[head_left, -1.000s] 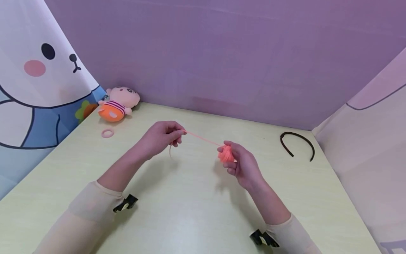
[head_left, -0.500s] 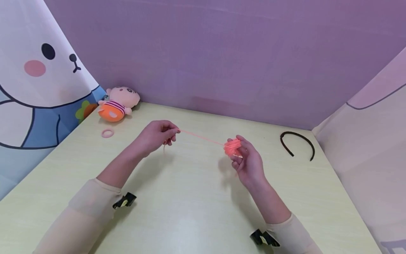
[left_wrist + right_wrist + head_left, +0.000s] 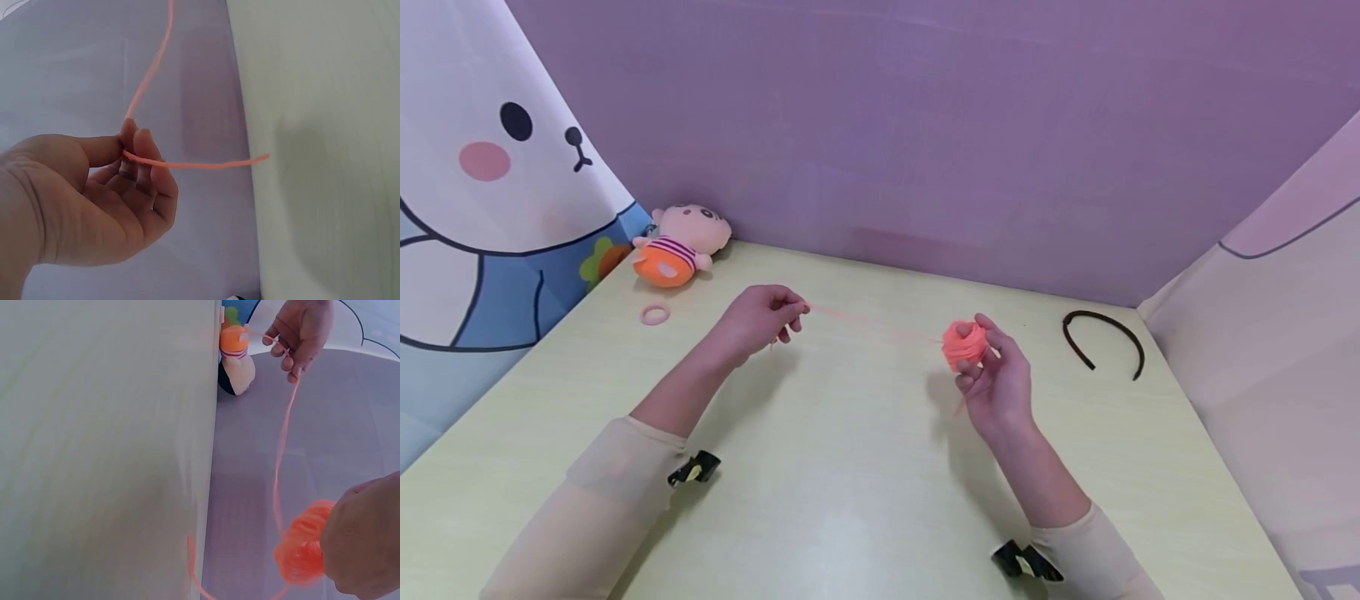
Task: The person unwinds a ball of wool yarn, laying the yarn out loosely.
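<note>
My left hand pinches a coral yarn strand between thumb and forefinger. In the left wrist view its short loose end sticks out past the fingers. The strand runs across to a small coral yarn ball, which my right hand holds in its curled fingers above the table. Another loose tail hangs below the ball, seen in the right wrist view. The right hand's fingertips are partly hidden there behind the back of the hand.
A plush doll in orange lies at the back left corner of the table. Close to it is a pink ring. A dark headband lies at the right. Purple cloth stands behind the table.
My left hand has drifted left and the right hand a little right with the ball, so the span of yarn between them is longer. The ball has turned in my right fingers.
</note>
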The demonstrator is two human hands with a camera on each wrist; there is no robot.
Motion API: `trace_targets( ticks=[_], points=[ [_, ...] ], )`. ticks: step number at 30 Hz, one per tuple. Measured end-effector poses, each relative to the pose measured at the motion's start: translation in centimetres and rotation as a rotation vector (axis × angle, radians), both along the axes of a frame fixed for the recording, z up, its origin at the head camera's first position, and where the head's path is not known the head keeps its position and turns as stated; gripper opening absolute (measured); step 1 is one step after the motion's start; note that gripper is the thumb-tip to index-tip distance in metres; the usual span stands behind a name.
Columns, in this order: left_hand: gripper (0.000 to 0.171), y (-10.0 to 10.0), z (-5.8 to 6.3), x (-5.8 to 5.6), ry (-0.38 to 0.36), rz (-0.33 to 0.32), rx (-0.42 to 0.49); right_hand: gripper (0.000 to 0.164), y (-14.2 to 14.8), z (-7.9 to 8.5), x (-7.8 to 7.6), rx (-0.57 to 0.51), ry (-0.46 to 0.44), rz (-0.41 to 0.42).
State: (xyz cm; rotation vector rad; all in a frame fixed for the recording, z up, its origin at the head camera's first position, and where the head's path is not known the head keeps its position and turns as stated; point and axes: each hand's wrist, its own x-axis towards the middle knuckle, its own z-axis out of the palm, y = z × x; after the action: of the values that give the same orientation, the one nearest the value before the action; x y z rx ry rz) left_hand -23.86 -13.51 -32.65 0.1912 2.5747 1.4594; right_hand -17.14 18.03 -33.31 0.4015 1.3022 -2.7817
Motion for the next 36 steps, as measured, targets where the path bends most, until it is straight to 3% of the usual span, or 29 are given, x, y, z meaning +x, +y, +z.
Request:
trace_targets(
  ticks=[5, 10, 16, 21, 25, 28, 32, 36],
  points=[
    [0.033, 0.1, -0.1, 0.1, 0.038, 0.0, -0.058, 0.035, -0.2, 0.0, 0.1, 0.018, -0.008, 0.08],
    [0.046, 1.1, -0.1, 0.6, 0.097, -0.08, -0.074, 0.035, -0.6, 0.0, 0.5, 0.042, 0.039, 0.27],
    [0.043, 3.2, -0.3, 1.9, 0.105, -0.274, -0.018, 0.031, -1.0, 0.2, 1.1, 0.023, 0.156, 0.512],
    [0.056, 4.5, -1.1, 2.9, 0.063, -0.462, 0.004, 0.032, -1.3, 0.4, 1.7, 0.045, 0.244, 0.677],
    [0.066, 5.2, -1.7, 3.5, -0.002, -0.583, 0.029, 0.034, -1.4, 0.5, 1.9, 0.068, 0.294, 0.761],
    [0.059, 5.6, -2.0, 3.7, -0.038, -0.651, 0.073, 0.035, -1.5, 0.5, 2.0, 0.079, 0.312, 0.784],
    [0.034, 5.8, -2.0, 3.6, -0.05, -0.651, 0.103, 0.038, -1.5, 0.5, 2.0, 0.085, 0.318, 0.779],
    [0.013, 5.6, -1.7, 3.3, -0.039, -0.562, 0.079, 0.035, -1.3, 0.5, 1.8, 0.155, 0.314, 0.748]
  ],
)
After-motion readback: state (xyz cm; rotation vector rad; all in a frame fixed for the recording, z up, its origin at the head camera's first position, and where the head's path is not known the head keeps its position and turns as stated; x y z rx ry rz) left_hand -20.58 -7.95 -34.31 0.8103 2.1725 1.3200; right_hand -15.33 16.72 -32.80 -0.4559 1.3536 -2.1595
